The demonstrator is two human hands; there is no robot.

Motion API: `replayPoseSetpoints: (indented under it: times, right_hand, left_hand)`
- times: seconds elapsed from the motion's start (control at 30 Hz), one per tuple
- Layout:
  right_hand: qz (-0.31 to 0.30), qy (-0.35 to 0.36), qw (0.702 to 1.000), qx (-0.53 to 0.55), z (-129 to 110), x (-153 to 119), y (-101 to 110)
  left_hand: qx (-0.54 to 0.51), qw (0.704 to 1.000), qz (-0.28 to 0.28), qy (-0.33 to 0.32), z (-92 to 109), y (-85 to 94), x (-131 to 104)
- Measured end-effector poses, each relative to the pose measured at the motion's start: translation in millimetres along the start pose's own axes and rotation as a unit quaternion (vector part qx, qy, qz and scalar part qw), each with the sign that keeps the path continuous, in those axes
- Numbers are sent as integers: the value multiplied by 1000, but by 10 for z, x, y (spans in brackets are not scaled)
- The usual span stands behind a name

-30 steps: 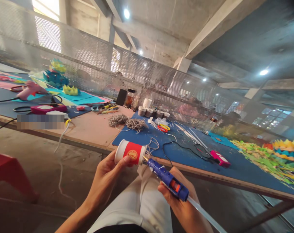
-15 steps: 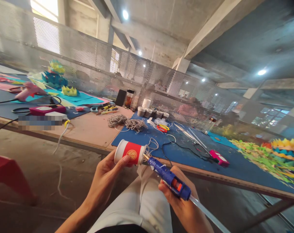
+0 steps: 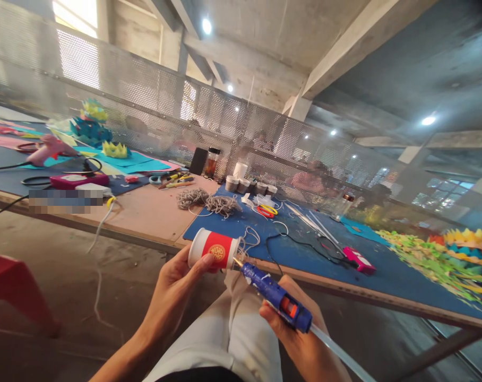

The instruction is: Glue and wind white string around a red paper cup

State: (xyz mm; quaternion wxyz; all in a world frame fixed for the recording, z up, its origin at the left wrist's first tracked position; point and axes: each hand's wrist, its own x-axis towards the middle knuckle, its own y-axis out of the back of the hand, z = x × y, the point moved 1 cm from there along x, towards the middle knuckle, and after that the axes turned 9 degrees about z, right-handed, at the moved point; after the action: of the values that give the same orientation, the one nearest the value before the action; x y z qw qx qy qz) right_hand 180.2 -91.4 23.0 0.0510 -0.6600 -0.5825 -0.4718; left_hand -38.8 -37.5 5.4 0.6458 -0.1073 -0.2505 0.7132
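A white paper cup with a red band and gold emblem (image 3: 221,246) lies on its side in the grip of my left hand (image 3: 175,284), thumb over the band. My right hand (image 3: 297,329) is wrapped round a blue glue gun (image 3: 275,292) with a clear glue stick (image 3: 336,353) coming out of its back. The metal nozzle is at the cup's right rim; whether it touches is too small to tell. Thin grey cord (image 3: 249,241) hangs in loops just behind the cup's rim.
Bundles of grey cord (image 3: 221,204), scissors (image 3: 267,210) and small tubs (image 3: 243,185) are on the table (image 3: 161,212) ahead. A pink power strip (image 3: 358,259) and paper scraps (image 3: 416,254) lie right; a pink glue gun (image 3: 48,151) lies left. A red stool (image 3: 14,286) stands lower left.
The glue gun's nozzle has shifted slightly left and down along the cup's rim. My left hand and the cup have hardly moved.
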Motion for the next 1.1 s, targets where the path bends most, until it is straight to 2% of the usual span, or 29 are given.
replayPoseSetpoints:
  times: [0.37, 0.77, 1.1]
  right_hand:
    - [27, 19, 999, -32, 0, 27, -9]
    - [32, 41, 997, -49, 49, 34, -19]
    - [29, 54, 996, -64, 51, 29, -6]
  left_hand:
    - [40, 998, -11, -50, -124, 98, 50]
    - [51, 997, -17, -54, -95, 101, 24]
    - [58, 997, 2, -53, -31, 64, 1]
